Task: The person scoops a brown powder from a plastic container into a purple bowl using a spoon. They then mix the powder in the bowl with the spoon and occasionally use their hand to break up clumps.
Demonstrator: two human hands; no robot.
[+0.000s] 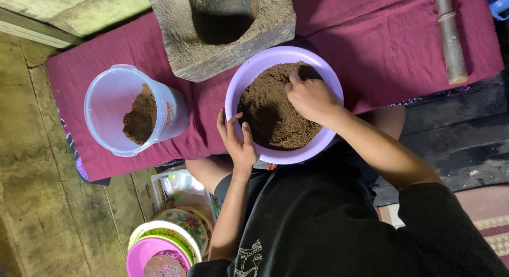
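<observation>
Lighting: dim, soft, from upper left; round lilac plastic basin (323, 75) and translucent plastic bucket (106, 96) brightest. Deep shadow inside square grey stone mortar (265, 27); black sleeves lose detail. Focus fair, mild softness and wide-angle stretch at edges

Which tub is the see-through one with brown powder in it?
Find the maroon cloth spread on the floor. At its left end, beside the square wooden mortar, lies the clear plastic tub. Unlike the purple bowl, it is tipped sideways and no hand touches it.
</observation>
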